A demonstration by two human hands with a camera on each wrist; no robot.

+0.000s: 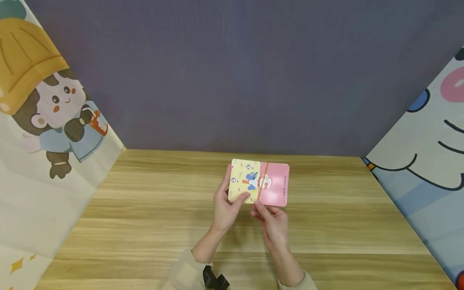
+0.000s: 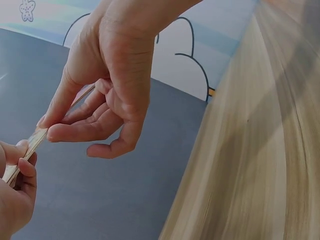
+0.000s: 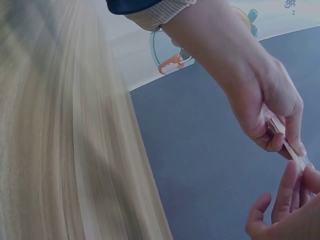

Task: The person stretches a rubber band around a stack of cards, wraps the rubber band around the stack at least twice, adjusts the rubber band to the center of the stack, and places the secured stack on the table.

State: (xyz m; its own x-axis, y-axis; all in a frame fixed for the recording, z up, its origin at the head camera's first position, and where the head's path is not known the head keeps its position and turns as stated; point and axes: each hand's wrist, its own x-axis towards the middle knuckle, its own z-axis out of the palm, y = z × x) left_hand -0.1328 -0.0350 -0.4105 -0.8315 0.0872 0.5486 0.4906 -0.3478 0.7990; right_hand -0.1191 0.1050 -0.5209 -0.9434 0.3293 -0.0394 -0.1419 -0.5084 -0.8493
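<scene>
Sleeve cuffs (image 1: 188, 270) sat nearest the head camera, cut off by the lower edge, with a small dark object (image 1: 214, 278) between the forearms that was too blurred to identify. Beyond them the left hand (image 1: 225, 209) gripped the yellow end of a small notebook (image 1: 259, 182), thumb pressed on the cover and the other fingers curled behind it, mostly hidden. The right hand (image 1: 274, 222) pinched the notebook's near edge just beside that thumb, fingertips closed on the cover close to a thin orange band running across the front; whether they gripped the band itself could not be told. The cover was pale yellow on the half under the left fingers and pink on the far half, with small blue and white cartoon figures near the band and a line of print too small to read. The notebook was held above the wooden table (image 1: 145, 225), apparently clear of it. Both wrist views showed it only edge-on, as a thin pale strip: in the left wrist view it (image 2: 30, 147) ran between the two sets of fingers, and in the right wrist view most of it (image 3: 289, 145) was covered by them. Cartoon-printed panels (image 1: 47, 121) stood at either side, cropped by the frame.
</scene>
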